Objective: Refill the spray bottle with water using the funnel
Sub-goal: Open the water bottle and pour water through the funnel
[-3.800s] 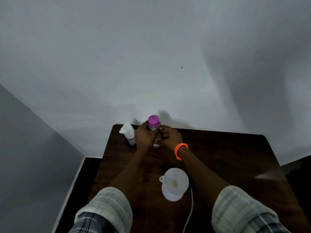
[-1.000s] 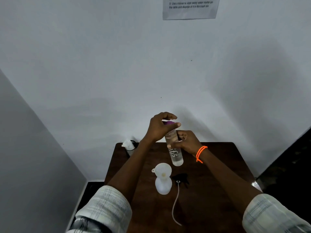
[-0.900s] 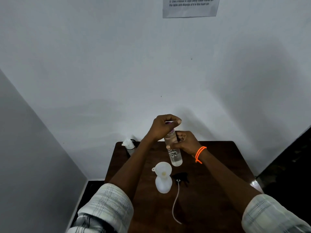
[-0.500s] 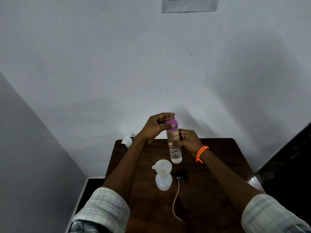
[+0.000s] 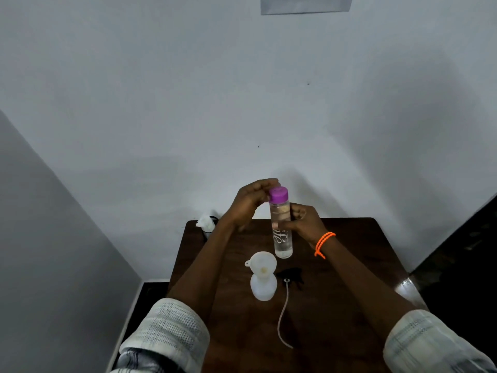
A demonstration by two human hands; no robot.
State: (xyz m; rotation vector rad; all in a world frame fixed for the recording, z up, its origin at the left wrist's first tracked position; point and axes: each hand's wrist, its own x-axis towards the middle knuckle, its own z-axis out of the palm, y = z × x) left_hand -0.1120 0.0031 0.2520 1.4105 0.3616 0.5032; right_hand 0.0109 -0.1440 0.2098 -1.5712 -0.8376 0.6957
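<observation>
I hold a clear water bottle [image 5: 282, 238] upright above the table, my right hand [image 5: 304, 224] wrapped around its middle. Its purple cap [image 5: 278, 194] is on top, and the fingertips of my left hand [image 5: 248, 201] touch the cap's left side. Below the bottle, a white spray bottle [image 5: 263, 288] stands on the dark wooden table [image 5: 349, 265] with a white funnel [image 5: 263, 263] seated in its neck. The black spray head [image 5: 291, 275] lies just right of it, its thin tube [image 5: 282, 316] trailing toward me.
A small holder with white tissue [image 5: 205, 224] stands at the table's far left corner. White walls close in behind and on the left. A paper sheet [image 5: 305, 5] hangs on the wall high up. Dark floor shows past the table's right edge.
My hands carried the water bottle from the far table edge up over the funnel. My left hand slid off the top of the cap to its side, uncovering the purple cap.
</observation>
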